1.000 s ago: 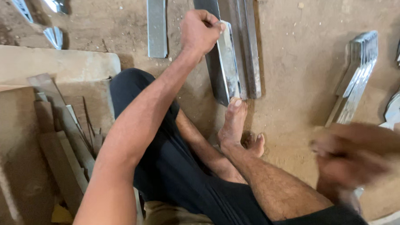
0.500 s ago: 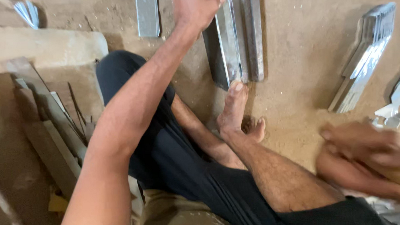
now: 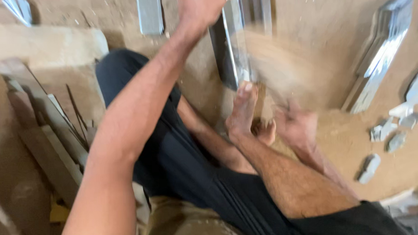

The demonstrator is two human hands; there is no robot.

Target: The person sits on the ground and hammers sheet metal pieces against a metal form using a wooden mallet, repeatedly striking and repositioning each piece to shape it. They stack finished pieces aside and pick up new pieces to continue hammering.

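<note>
The left hand (image 3: 200, 9) is clenched on the top of a metal bar (image 3: 234, 42) standing on the sandy floor (image 3: 339, 145), braced by a foot (image 3: 241, 114). The right hand (image 3: 295, 126) is blurred; its grip cannot be told. Steadying step, I judge; next needs a firm hold

No packages, labels, signs or screens show anywhere around the upright metal strip (image 3: 236, 42) — only bare metal pieces, wooden boards and sandy ground — nothing printed.
</note>
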